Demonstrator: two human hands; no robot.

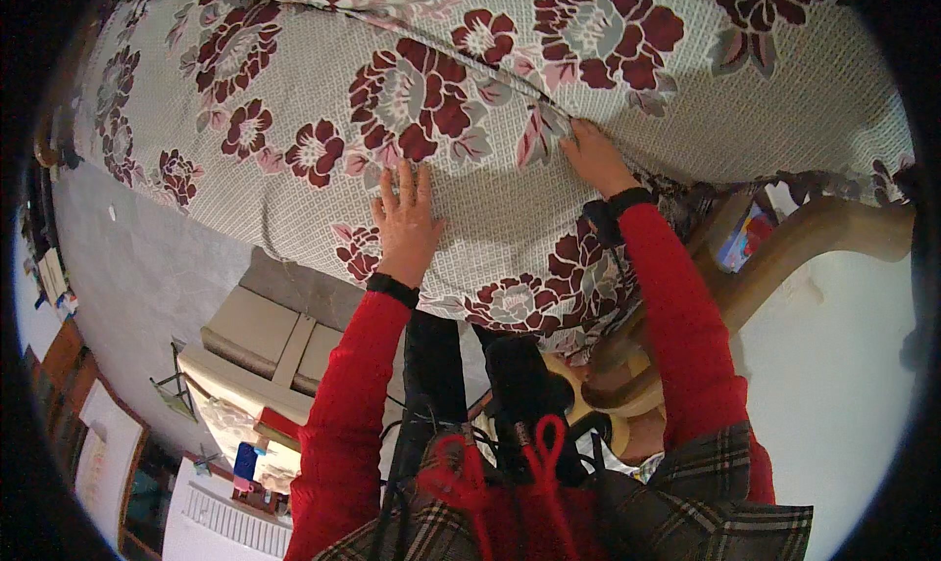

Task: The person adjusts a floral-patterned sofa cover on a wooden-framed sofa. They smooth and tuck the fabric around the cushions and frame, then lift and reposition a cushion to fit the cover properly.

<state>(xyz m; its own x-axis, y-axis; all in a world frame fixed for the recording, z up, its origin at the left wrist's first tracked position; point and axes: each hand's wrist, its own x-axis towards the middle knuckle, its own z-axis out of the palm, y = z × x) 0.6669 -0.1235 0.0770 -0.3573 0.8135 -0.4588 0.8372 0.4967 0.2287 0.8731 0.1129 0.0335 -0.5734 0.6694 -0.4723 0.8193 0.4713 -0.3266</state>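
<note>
A cream floral fabric cover (309, 215) with dark red and grey flowers spreads over a sofa-like seat before me. My left hand (406, 219) lies palm down on it, fingers apart, with nothing in its grasp. To the right, my right hand (599, 158) touches the cover where a long raised fold (478, 65) runs down to its fingertips. Its fingers are partly hidden, so a grip on the fold cannot be made out. Another stretch of the same patterned cloth (720, 113) rises beyond that fold.
A curved wooden armrest (801, 245) stands at right, with a colourful packet (746, 237) beside it. Behind me at lower left are a beige padded seat (257, 333) and a table (213, 396) with items on it. Grey floor (154, 237) shows at left.
</note>
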